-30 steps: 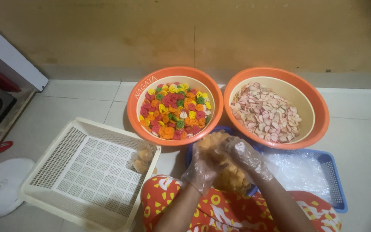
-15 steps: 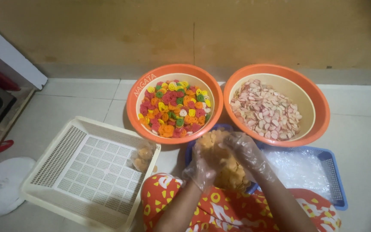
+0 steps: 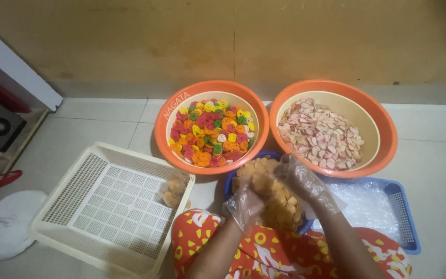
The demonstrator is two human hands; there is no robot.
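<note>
Far left, a white paddle-shaped thing lies on the floor tiles. Next comes the cream slotted tray, with just one small packet of orange crackers against its right wall, so most of it is bare. Moving right, the left hand, in a thin clear glove, curls its fingers around a clump of orange crackers heaped in a blue bowl at the person's lap. The right hand, gloved too, cups the same heap from above, fingers bent in on it. Behind sit two orange basins: mixed coloured crackers, then pink-and-white ones, both full and seemingly untouched. Far right, a blue basket holds clear plastic bags.
</note>
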